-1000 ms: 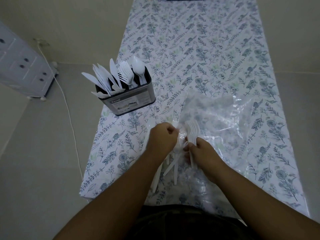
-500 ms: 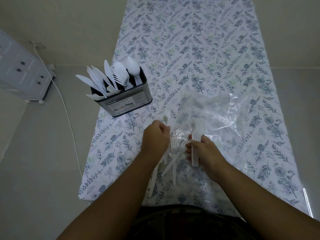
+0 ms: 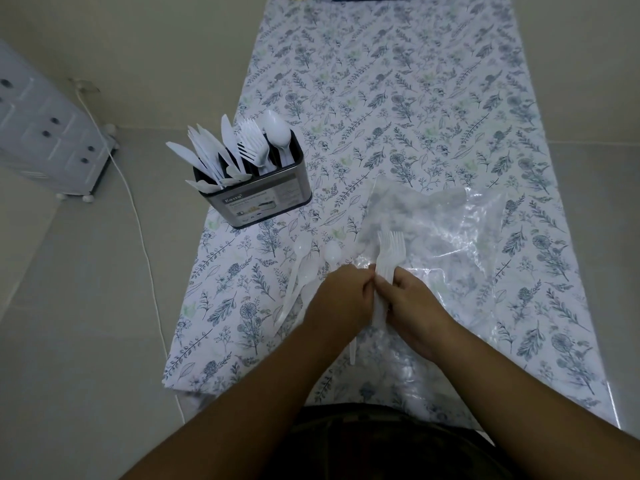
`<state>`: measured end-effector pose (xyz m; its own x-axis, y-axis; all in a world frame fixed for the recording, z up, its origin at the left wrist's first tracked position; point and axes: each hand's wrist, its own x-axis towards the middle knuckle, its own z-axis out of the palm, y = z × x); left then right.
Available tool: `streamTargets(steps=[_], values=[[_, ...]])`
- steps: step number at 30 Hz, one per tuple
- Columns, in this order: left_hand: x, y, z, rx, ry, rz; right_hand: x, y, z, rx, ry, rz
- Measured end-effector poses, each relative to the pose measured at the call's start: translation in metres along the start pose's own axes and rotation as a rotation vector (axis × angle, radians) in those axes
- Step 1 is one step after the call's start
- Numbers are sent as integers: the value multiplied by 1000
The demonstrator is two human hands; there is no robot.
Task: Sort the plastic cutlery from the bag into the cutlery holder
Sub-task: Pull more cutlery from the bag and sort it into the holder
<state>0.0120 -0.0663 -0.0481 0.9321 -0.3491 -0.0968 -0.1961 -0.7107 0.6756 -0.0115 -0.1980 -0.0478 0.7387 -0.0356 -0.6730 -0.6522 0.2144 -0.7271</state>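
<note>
Cutlery holder (image 3: 256, 192) far left already part-filled (knives, forks, spoons). Right hand (image 3: 412, 299) grips fork stack (image 3: 388, 261); left hand (image 3: 341, 299) curled, contents unclear. Loose spoons (image 3: 301, 268), bag (image 3: 433, 230) left.

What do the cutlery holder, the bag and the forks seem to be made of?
Cutlery holder: probably metal, with a brushed grey sheen and a paper label. Bag: thin clear plastic film, crinkled and glaring. Forks, gripped in the right hand: white plastic, matte and slightly translucent.
</note>
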Motion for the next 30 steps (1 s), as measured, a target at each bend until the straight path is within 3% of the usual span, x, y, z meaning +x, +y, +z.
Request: streamTargets(steps=[2, 6, 9, 19, 26, 30], values=[[-4, -3, -2, 87, -66, -16, -1, 1, -3, -11, -1, 4], [-16, -14, 4, 156, -28, -256, -2, 6, -11, -42, 57, 34], [-19, -19, 13, 149, -85, -358, -4, 10, -18, 9, 62, 44], [-19, -19, 10, -84, 42, -461, -7, 18, -25, 54, 30, 53], [-23, 9, 14, -613, -40, -618, -12, 19, -14, 9, -50, 12], [-26, 5, 16, -565, 17, -561, -13, 21, -13, -54, -56, -28]])
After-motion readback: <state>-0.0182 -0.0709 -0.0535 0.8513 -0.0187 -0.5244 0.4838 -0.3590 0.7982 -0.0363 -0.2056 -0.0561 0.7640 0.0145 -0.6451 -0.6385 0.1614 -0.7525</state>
